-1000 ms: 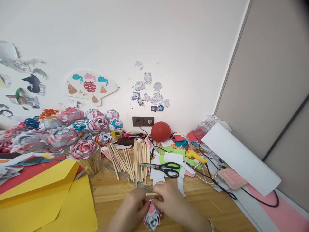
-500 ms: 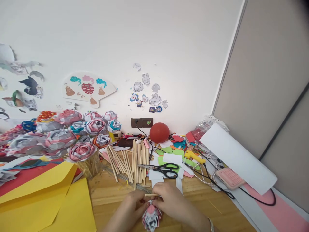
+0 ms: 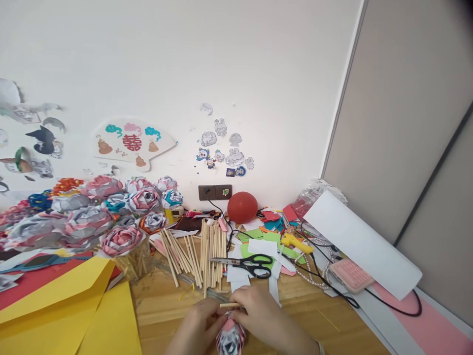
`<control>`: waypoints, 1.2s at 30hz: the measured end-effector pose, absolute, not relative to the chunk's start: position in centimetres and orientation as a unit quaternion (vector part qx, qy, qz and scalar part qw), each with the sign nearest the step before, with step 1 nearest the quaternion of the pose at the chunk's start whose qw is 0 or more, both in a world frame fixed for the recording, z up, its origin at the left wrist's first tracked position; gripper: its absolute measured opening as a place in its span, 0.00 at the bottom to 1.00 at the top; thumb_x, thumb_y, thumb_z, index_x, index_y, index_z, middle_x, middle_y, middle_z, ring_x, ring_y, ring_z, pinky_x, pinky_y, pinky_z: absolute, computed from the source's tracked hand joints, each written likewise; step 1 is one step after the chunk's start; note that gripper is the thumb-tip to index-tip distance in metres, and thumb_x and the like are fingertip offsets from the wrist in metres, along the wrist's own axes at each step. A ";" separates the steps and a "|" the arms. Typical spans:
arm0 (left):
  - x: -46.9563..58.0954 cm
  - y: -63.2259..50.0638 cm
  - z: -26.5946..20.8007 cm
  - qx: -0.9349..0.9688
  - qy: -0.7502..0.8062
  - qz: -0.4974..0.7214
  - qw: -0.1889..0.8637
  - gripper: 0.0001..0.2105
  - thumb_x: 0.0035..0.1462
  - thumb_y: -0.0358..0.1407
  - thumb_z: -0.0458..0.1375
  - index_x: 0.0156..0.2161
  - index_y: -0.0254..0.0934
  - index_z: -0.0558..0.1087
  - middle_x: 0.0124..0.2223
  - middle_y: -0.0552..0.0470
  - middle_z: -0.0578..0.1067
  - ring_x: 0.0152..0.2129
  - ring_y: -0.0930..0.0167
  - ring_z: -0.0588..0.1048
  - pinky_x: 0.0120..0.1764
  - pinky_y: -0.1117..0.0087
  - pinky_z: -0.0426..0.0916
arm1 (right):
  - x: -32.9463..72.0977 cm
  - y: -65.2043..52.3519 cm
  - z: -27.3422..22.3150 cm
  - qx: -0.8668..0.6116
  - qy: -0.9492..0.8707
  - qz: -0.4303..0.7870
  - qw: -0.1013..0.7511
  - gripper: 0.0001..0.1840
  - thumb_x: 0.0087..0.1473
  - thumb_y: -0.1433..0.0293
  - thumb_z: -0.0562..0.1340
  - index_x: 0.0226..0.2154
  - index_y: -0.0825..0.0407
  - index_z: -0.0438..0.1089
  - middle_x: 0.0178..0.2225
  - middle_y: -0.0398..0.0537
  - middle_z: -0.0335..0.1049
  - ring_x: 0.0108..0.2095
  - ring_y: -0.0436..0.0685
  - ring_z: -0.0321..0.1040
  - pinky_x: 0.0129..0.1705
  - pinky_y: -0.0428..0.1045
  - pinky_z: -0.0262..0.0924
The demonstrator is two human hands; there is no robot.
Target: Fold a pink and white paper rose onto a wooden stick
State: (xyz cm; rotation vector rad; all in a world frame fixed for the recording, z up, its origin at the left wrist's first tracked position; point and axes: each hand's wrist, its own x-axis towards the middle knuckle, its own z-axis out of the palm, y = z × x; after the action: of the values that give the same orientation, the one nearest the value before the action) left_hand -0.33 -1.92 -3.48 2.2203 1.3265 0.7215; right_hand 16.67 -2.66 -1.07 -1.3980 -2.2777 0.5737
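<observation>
A pink and white paper flower point(image 3: 230, 337) is held low at the front of the table, its head toward me. A thin wooden stick point(image 3: 229, 305) points away from the flower's base and lies between my hands. My left hand point(image 3: 203, 320) is closed at the flower's base from the left, thumb and fingers pinching. From the right, my right hand point(image 3: 254, 313) closes on the same spot, its fingers curled over the stick. My fingers hide where stick and flower meet.
Black-handled scissors point(image 3: 254, 266) lie on white paper pieces just beyond my hands. Loose wooden sticks point(image 3: 212, 251), a red balloon point(image 3: 242, 207) and a yellow glue gun point(image 3: 296, 243) with its cable are behind. Paper flowers point(image 3: 121, 240) and a yellow envelope point(image 3: 55, 310) are left.
The view has tilted up slightly, so everything sits a little lower. Both hands keep their hold on the flower, which has turned slightly.
</observation>
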 end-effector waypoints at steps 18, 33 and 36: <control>0.7 -2.8 -5.5 0.756 0.395 0.464 0.237 0.21 0.44 0.29 0.56 0.47 0.39 0.63 0.43 0.45 0.72 0.40 0.62 0.72 0.44 0.64 0.66 | 15.2 -1.3 -4.0 -0.478 -0.599 0.419 0.487 0.05 0.46 0.71 0.58 0.27 0.55 0.69 0.25 0.45 0.70 0.28 0.55 0.68 0.31 0.46 0.60; 1.2 -3.1 -4.3 0.733 0.387 0.511 0.227 0.14 0.47 0.31 0.52 0.42 0.38 0.64 0.36 0.48 0.71 0.32 0.66 0.73 0.37 0.68 0.68 | 15.0 -2.7 -2.3 -0.484 -0.645 0.334 0.488 0.10 0.51 0.71 0.56 0.33 0.54 0.73 0.33 0.51 0.74 0.36 0.58 0.69 0.39 0.50 0.61; 1.0 -2.9 -4.3 0.735 0.399 0.498 0.230 0.14 0.48 0.30 0.51 0.42 0.39 0.64 0.37 0.48 0.71 0.33 0.66 0.72 0.38 0.68 0.67 | 14.9 -3.6 -1.6 -0.460 -0.635 0.383 0.488 0.15 0.53 0.69 0.55 0.40 0.55 0.72 0.40 0.53 0.72 0.42 0.60 0.68 0.45 0.51 0.60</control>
State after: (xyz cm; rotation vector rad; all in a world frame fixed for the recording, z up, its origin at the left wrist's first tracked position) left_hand 0.96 -2.93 -4.26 2.0215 1.0980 1.3707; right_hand 14.93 -3.56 -1.64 -1.1178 -1.5430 0.9320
